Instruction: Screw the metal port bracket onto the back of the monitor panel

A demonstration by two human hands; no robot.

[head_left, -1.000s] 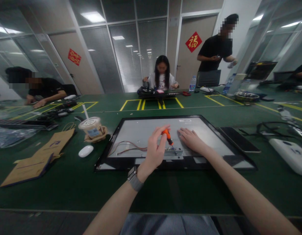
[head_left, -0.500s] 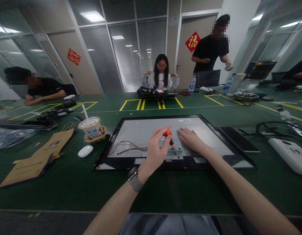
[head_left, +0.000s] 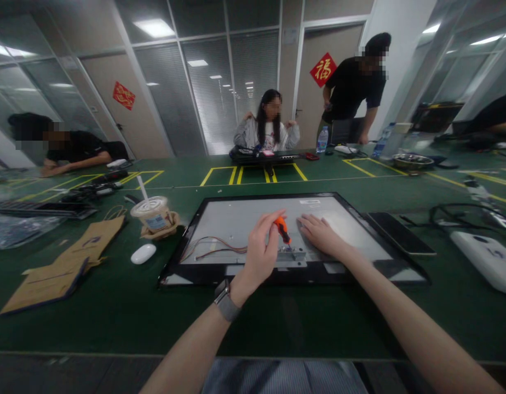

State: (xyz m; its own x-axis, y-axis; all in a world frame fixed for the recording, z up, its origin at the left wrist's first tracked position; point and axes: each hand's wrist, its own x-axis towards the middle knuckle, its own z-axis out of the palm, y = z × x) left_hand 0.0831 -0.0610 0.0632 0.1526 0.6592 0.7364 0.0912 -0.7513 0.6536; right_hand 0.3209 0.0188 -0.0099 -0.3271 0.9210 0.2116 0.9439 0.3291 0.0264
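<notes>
A flat display panel (head_left: pixel 245 219) in a black frame lies face down on the green table in front of me. My left hand (head_left: pixel 261 254), with a watch on the wrist, pinches a small orange-handled screwdriver (head_left: pixel 282 230). The screwdriver's tip rests on a little metal bracket (head_left: pixel 292 255) near the panel's front edge. My right hand (head_left: pixel 321 234) lies flat and open on the panel just right of the bracket. Thin red and white wires (head_left: pixel 214 246) run across the panel's left part.
An iced drink cup (head_left: pixel 151 214), a white mouse (head_left: pixel 143 253) and brown cardboard (head_left: pixel 59 262) lie to the left. A dark phone (head_left: pixel 401 233), cables and a white device (head_left: pixel 485 260) lie to the right. Three people are at the far side.
The screwdriver handle has shifted slightly between my left fingers. The standing person at the back has leaned over the table, and the seated person has raised both hands to the shoulders.
</notes>
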